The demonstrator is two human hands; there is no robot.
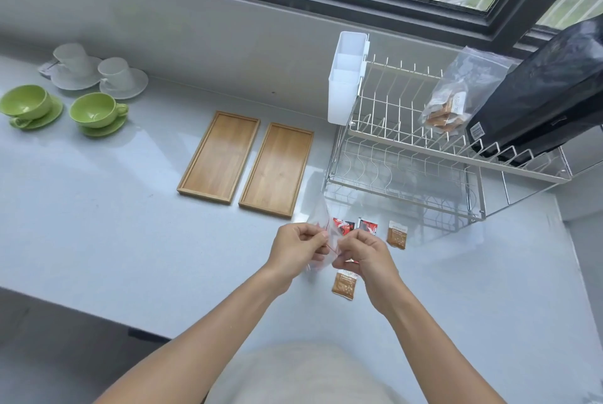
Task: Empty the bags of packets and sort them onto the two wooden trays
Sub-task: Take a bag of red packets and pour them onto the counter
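My left hand (298, 243) and my right hand (360, 252) both pinch the red-lined mouth of a clear zip bag (321, 224) just above the counter. Loose on the counter lie two red-and-black packets (344, 227) (368, 227) behind the bag and two brown packets, one (397, 234) to the right and one (344, 284) under my right wrist. Two bare wooden trays (219, 155) (276, 169) lie side by side beyond my hands. A second clear bag (456, 100) with brown packets leans in the dish rack.
A white wire dish rack (408, 155) with a white utensil holder (346, 77) stands at the right, a black bag (551, 90) resting in it. Two green cups (94, 110) and two white cups (114, 74) on saucers sit at the far left.
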